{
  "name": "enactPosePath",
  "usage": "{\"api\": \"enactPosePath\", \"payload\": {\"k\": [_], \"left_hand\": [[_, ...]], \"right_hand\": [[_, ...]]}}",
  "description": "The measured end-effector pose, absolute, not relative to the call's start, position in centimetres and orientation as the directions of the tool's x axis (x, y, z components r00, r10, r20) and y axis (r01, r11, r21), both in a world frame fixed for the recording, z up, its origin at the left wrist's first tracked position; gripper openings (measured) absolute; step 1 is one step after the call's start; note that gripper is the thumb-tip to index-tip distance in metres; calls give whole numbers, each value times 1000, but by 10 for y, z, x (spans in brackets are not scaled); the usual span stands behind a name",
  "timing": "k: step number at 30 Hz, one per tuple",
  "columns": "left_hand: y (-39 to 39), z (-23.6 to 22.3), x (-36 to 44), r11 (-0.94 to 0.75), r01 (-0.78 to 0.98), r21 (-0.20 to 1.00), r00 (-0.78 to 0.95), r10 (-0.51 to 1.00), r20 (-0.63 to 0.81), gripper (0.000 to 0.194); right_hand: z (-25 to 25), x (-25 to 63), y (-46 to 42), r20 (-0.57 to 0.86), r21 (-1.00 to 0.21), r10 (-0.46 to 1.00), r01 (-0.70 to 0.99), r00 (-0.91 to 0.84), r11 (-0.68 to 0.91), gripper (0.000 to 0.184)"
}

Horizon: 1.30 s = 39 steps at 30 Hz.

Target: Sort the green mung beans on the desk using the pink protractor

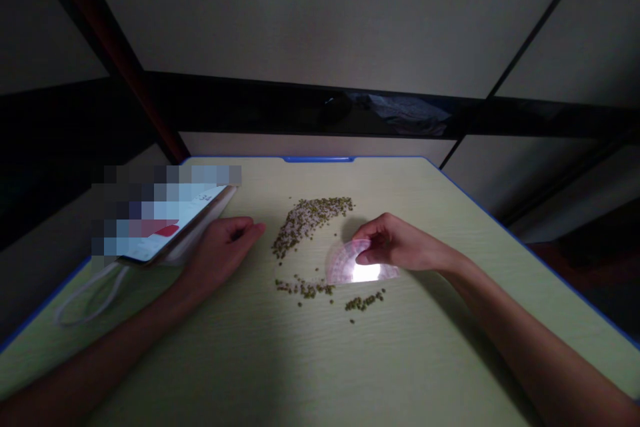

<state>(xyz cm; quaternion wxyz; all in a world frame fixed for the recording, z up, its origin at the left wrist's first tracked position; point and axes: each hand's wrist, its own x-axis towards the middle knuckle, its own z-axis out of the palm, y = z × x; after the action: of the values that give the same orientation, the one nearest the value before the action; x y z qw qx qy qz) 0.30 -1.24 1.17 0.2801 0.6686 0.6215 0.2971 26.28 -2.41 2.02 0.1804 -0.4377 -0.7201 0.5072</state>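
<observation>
My right hand [387, 245] pinches a clear semicircular protractor [343, 264] between thumb and fingers. It is tilted above the table, and bright light glares off its lower part. Left of the protractor lies a curved heap of small green beans mixed with pale grains [313, 217]. A looser strip of green beans and pale grains [305, 289] is spread in front of that heap, close to the protractor's left corner. Nearer to me is a small cluster of green beans [364, 301]. My left hand [227, 240] rests loosely closed beside the phone, with nothing visible in it.
A propped-up phone [165, 227] with a lit, partly blurred screen stands at the left on a pale support, and a white loop [90, 320] hangs from it. The pale table [240, 360] has a blue edge. Cabinet panels [310, 20] rise behind it.
</observation>
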Motion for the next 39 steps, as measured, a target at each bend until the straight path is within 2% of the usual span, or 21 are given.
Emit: {"api": "enactPosePath", "payload": {"k": [18,34,39], "left_hand": [[-12,11,3,-94,662,743,53,996,78,34],[-14,14,4,-101,668,737,66,995,77,34],[-13,12,3,-101,674,732,60,995,82,33]], "right_hand": [[23,258,-30,-164,-851,766,481,-622,209,9],[22,256,-28,-147,-868,827,472,-543,156,7],[25,254,-30,-193,-875,812,471,-551,111,6]]}}
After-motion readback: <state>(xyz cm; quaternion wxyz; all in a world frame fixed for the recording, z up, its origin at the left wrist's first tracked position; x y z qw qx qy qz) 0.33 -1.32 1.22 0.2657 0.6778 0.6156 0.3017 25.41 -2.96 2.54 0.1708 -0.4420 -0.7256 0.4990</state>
